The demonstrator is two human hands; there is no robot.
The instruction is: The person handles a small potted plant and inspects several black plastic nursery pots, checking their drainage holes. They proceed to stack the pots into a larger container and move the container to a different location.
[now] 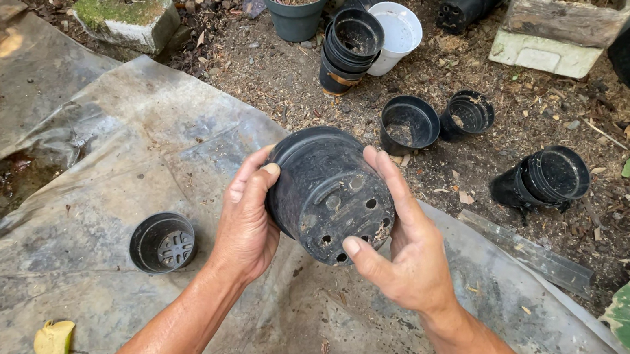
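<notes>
Both hands are closed around one black plastic nursery pot [329, 191], held up in the air above a grey plastic sheet [88, 200] that covers the ground. Left hand [245, 220] wraps the left wall of the pot with the thumb up near the rim; right hand [405, 246] cups the right wall, its thumb pressed against the base. Pot is tipped so that its base, with a ring of drainage holes, faces the person and its mouth points away.

On the sheet to the left lies a smaller black pot [162, 242], mouth up, well apart from the hands. A yellow leaf [54, 348] lies nearer, at the left. Beyond the sheet, on bare soil littered with bark, more black pots stand or lie: two open ones [408, 123] just beyond the held pot, one on its side [543, 179] to the right, a nested stack [348, 45] with a white cup [399, 29] farther off.

Judging by the grip, the step in hand is turning the pot over to check its base. Any further move calls for a firm two-handed hold, since the thin wall could flex.
</notes>
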